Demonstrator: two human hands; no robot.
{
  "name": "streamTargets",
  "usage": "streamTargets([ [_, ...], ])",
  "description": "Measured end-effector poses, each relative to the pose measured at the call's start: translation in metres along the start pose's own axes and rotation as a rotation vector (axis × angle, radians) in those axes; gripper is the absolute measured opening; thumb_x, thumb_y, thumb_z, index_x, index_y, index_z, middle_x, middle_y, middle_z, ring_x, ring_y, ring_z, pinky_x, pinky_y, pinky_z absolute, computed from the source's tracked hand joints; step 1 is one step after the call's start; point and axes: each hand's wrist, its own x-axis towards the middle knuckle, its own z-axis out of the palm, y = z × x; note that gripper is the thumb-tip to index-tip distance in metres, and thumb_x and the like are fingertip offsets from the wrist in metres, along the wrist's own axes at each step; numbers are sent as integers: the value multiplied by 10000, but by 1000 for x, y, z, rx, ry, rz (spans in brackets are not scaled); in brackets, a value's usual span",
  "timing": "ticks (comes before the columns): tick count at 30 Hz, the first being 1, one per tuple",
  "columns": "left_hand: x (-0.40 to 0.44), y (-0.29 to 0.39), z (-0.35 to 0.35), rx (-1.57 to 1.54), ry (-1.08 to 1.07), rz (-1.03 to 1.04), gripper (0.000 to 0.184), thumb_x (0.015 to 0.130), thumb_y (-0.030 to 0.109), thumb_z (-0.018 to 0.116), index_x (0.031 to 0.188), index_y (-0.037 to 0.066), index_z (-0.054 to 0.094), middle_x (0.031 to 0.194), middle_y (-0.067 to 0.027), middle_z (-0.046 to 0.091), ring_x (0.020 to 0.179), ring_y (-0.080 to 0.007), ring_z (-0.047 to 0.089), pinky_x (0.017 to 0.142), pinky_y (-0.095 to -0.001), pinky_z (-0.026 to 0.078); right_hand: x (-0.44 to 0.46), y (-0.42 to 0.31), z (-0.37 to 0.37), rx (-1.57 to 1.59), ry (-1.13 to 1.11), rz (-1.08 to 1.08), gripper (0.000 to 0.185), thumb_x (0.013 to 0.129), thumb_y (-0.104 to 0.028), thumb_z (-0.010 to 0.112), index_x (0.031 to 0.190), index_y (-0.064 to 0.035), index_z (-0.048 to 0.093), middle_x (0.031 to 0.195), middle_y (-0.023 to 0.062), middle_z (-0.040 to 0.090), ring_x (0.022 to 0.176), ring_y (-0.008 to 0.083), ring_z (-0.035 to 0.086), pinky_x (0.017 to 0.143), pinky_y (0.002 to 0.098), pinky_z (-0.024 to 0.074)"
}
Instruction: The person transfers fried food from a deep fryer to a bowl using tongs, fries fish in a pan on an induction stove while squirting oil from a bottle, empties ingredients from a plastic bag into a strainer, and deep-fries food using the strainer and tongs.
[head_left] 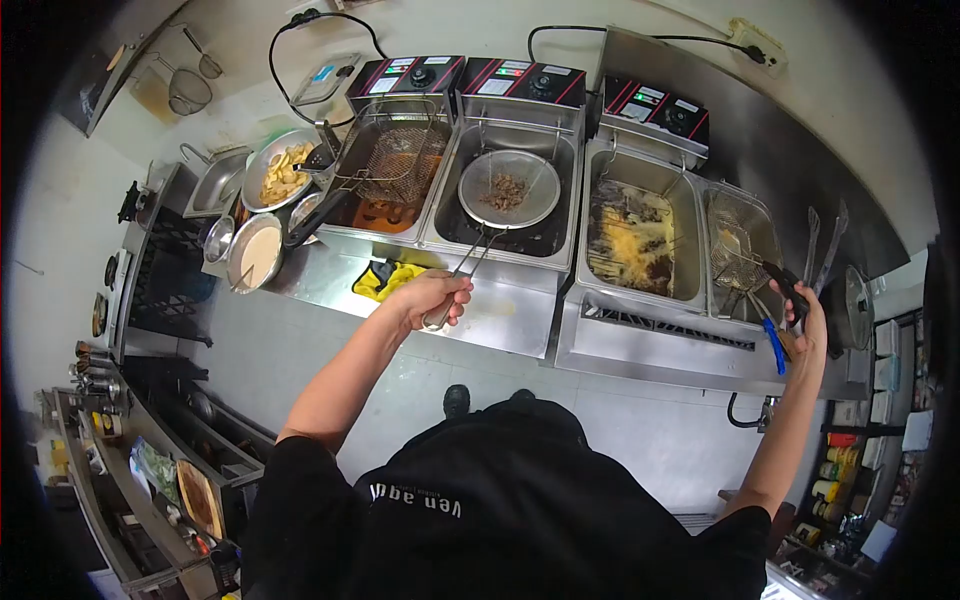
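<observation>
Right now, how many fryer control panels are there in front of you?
3. The left panel is behind the brownish oil; the middle panel, behind the strainer in the left hand; the right panel, behind the bubbling oil. None looks hidden.

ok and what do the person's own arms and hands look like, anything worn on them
The left hand and right hand are bare, with no gloves or watch visible. Both forearms are uncovered below short, plain black sleeves. The sleeves belong to a black top with white lettering.
</observation>
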Motion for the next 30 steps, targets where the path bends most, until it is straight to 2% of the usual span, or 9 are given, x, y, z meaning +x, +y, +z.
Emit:
streamTargets([
  [5, 2, 13, 1, 13, 42, -49, 149, 941, 182, 469, 959, 34, 477, 638, 38, 439, 491, -85, 433, 451, -251, 404, 10, -16, -4, -149, -14, 92, 243, 866, -209, 550, 1014, -18, 515, 924, 206, 658, 525, 85, 554, 411, 177, 443],
  [7, 4, 15, 0, 14, 36, -60, 146, 942, 182, 468, 956, 38, 477, 638, 40, 439, 491, -85, 433, 456, -250, 406, 2, -26, -2, -267, 24, 90, 385, 847, -310, 603, 1044, 12, 528, 876, 182, 657, 508, 104, 556, 410, 198, 456],
  [10, 9, 16, -5, 4, 18, -77, 140, 944, 185, 467, 940, 45, 481, 640, 42, 442, 492, -83, 432, 467, -246, 409, -1, -31, -11, -741, 353, -184, 627, 775, -502, 658, 1057, 36, 501, 764, 114, 611, 433, 120, 521, 364, 241, 429],
  [15, 10, 17, -4, -34, -13, -87, 143, 947, 189, 461, 909, 52, 483, 640, 43, 444, 495, -81, 436, 481, -240, 412, -41, -69, 19, -1020, 451, -357, 485, 843, -452, 606, 1040, -19, 514, 664, 42, 531, 390, 77, 446, 341, 211, 378],
  [19, 5, 11, -1, 38, 16, -53, 158, 946, 203, 464, 910, 50, 481, 638, 36, 448, 498, -84, 446, 468, -251, 416, -111, -63, 115, -1091, 189, -601, 389, 889, -345, 577, 1131, -43, 539, 617, -19, 489, 395, 54, 408, 338, 223, 319],
  [21, -3, 6, 2, 63, 11, -38, 164, 944, 208, 469, 913, 48, 481, 638, 32, 451, 500, -86, 452, 460, -258, 421, -130, -47, 159, -1142, -8, -511, 496, 851, -303, 620, 1272, -74, 491, 607, 27, 509, 447, 99, 441, 422, 254, 390],
  [23, -15, -2, 6, 74, 42, -2, 169, 939, 198, 471, 853, 52, 472, 653, 0, 470, 498, -127, 487, 471, -302, 476, -129, -29, 194, -1416, -254, -465, 469, 836, -255, 623, 1267, -117, 499, 682, 111, 592, 521, 190, 556, 532, 337, 455],
  [25, -24, -10, 8, 97, 48, 22, 173, 929, 190, 490, 844, 41, 468, 658, -7, 476, 486, -131, 491, 468, -316, 482, -109, 22, 218, -1433, -392, -668, 427, 838, -235, 604, 1247, -153, 514, 792, 188, 628, 679, 289, 636, 654, 402, 486],
  [30, -26, -19, 5, 79, 37, 66, 169, 931, 188, 489, 940, 20, 466, 660, -7, 469, 470, -124, 482, 430, -299, 454, -63, 119, 296, -1690, -512, -903, 334, 812, -121, 522, 1137, -54, 562, 848, 164, 648, 766, 325, 646, 669, 421, 524],
])
